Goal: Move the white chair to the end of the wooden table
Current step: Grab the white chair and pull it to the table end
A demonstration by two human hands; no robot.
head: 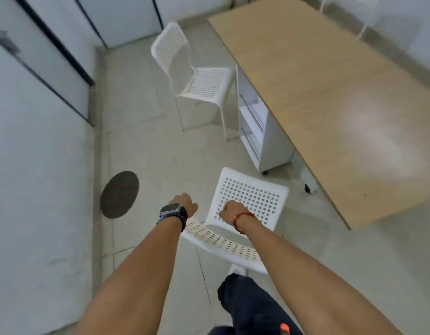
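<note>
The white chair point(247, 201) stands on the tiled floor point(146, 151) just off the near left corner of the wooden table point(330, 93), its perforated seat turned toward the table and its perforated backrest nearest the person. Both hands are on the top edge of the backrest. The left hand point(185, 203) is curled closed at the backrest's left end, a dark watch point(171, 210) and beaded bands on its wrist. The right hand point(230, 210) is closed in a fist at the backrest's right part, over the rear of the seat, with a red bead bracelet point(244, 220) on its wrist; the fingers of both hands fold out of sight, so the exact grip cannot be told. Below the backrest, a dark trouser leg point(247, 303) and a white shoe tip show.

Under the table's left edge stands a white drawer unit point(259, 131) on small wheels. A second white chair point(197, 76) stands beside that edge farther along, its seat touching or nearly touching the unit. A dark round cover point(119, 194) lies in the floor near the left wall point(35, 165).
</note>
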